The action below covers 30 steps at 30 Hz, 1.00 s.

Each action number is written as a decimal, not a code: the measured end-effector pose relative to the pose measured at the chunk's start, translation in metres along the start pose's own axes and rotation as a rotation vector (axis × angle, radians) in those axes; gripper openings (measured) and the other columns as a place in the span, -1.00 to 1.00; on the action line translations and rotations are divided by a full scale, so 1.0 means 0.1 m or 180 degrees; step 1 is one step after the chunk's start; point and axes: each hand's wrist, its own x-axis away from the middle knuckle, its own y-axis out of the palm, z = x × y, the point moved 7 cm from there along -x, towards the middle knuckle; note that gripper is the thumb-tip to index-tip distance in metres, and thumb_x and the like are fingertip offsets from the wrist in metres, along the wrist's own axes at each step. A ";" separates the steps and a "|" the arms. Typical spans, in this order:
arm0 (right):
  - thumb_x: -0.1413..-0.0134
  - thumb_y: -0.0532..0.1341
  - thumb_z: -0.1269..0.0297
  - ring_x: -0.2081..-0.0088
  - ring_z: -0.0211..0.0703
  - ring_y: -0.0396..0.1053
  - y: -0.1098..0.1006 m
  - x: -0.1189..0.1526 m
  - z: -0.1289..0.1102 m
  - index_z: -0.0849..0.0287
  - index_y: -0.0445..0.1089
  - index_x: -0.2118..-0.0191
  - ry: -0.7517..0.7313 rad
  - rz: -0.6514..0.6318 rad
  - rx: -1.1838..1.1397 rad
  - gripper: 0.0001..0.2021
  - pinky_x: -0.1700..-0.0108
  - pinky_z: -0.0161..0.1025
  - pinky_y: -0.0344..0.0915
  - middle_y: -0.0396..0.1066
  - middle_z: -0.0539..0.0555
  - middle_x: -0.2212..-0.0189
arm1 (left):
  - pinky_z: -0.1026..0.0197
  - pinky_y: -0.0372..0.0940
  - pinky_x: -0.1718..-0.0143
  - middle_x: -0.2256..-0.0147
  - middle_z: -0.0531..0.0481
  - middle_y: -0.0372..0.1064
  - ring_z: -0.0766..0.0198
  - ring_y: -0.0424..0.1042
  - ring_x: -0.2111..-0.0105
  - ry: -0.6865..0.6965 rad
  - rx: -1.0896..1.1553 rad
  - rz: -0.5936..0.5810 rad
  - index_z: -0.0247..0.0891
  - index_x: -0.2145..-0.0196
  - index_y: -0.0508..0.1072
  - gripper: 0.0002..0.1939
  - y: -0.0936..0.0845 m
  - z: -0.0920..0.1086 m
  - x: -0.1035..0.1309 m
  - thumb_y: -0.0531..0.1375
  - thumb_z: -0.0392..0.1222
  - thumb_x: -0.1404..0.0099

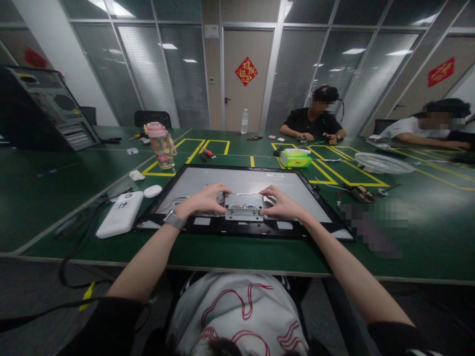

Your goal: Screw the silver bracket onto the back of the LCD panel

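A silver metal plate with connector ports (244, 205) sits over the lower middle of a large flat display panel (237, 177) with a black frame. My left hand (208, 199) grips the plate's left edge, thumb below and fingers above. On the opposite edge, my right hand (279, 201) holds it in the same way. A watch (174, 219) is on my left wrist. Thin cables lie on the panel left of my left hand. The plate's underside is hidden.
Left of the panel are a white power bank (120, 215), a white case (153, 191) and a pink-lidded bottle (160, 146). Behind it stands a green tissue pack (295, 158). A white fan grille (384, 162) lies at right. Two people sit across the table (237, 254).
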 end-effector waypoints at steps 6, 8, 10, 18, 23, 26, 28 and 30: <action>0.16 0.40 0.06 0.04 0.00 0.32 0.04 0.01 0.02 0.20 0.42 0.04 0.0092 -0.0097 0.0048 -0.47 -0.07 -0.04 0.27 0.27 0.14 0.11 | 0.14 0.21 0.03 0.05 -0.08 0.30 0.06 0.33 0.06 -0.0095 0.0007 -0.0180 -0.24 -0.05 0.38 -0.32 0.05 -0.05 0.01 0.33 0.08 0.01; 0.18 0.41 0.06 0.04 0.00 0.32 0.04 0.02 0.01 0.19 0.42 0.05 0.0091 -0.0115 0.0031 -0.47 -0.07 -0.05 0.27 0.27 0.13 0.11 | 0.15 0.21 0.03 0.04 -0.08 0.30 0.07 0.32 0.05 -0.0110 0.0046 -0.0212 -0.23 -0.06 0.37 -0.31 0.06 -0.05 0.01 0.33 0.08 0.01; 0.19 0.41 0.06 0.04 0.00 0.32 0.05 0.03 0.01 0.17 0.41 0.05 0.0094 -0.0134 0.0011 -0.46 -0.06 -0.05 0.27 0.27 0.13 0.10 | 0.15 0.21 0.03 0.04 -0.09 0.30 0.07 0.32 0.05 -0.0119 0.0074 -0.0231 -0.23 -0.07 0.36 -0.32 0.06 -0.04 0.01 0.32 0.07 0.00; 0.18 0.40 0.06 0.06 -0.02 0.32 0.07 0.04 0.04 0.15 0.38 0.04 0.0129 -0.0226 0.0049 -0.46 -0.04 -0.06 0.28 0.27 0.11 0.11 | 0.14 0.21 0.01 0.03 -0.09 0.28 0.07 0.32 0.04 -0.0151 0.0146 -0.0195 -0.21 -0.10 0.33 -0.37 0.06 0.11 0.06 0.28 -0.03 -0.06; 0.16 0.39 0.03 0.04 0.00 0.30 0.08 0.06 0.02 0.13 0.38 0.01 0.0156 -0.0231 0.0086 -0.44 -0.08 -0.02 0.26 0.26 0.12 0.09 | 0.13 0.21 0.00 0.06 -0.05 0.32 0.12 0.32 0.06 0.0250 0.0359 -0.0001 -0.21 0.04 0.38 -0.55 0.08 0.25 0.05 0.26 -0.11 -0.09; 0.13 0.37 0.01 0.01 0.03 0.29 0.09 0.07 -0.03 0.14 0.35 -0.03 0.0161 -0.0272 0.0074 -0.42 -0.10 0.00 0.24 0.25 0.15 0.07 | 0.15 0.23 0.03 0.10 -0.04 0.32 0.15 0.33 0.10 0.0298 0.0383 0.0050 -0.22 0.08 0.38 -0.61 0.11 0.25 0.02 0.24 -0.16 -0.10; 0.07 0.34 0.01 -0.03 0.04 0.27 0.10 0.06 -0.09 0.13 0.31 -0.07 0.0108 -0.0257 0.0030 -0.42 -0.12 0.00 0.23 0.24 0.17 0.04 | 0.16 0.24 0.06 0.12 -0.04 0.31 0.16 0.33 0.13 0.0312 0.0335 0.0058 -0.21 0.11 0.39 -0.64 0.13 0.24 0.01 0.24 -0.17 -0.10; 0.00 0.30 0.03 -0.06 0.05 0.26 0.10 0.05 -0.15 0.11 0.28 -0.09 0.0011 -0.0169 -0.0005 -0.46 -0.13 0.01 0.21 0.23 0.17 0.02 | 0.15 0.23 0.06 0.12 -0.04 0.30 0.15 0.33 0.13 0.0341 0.0310 0.0057 -0.21 0.12 0.39 -0.66 0.14 0.23 0.00 0.24 -0.16 -0.11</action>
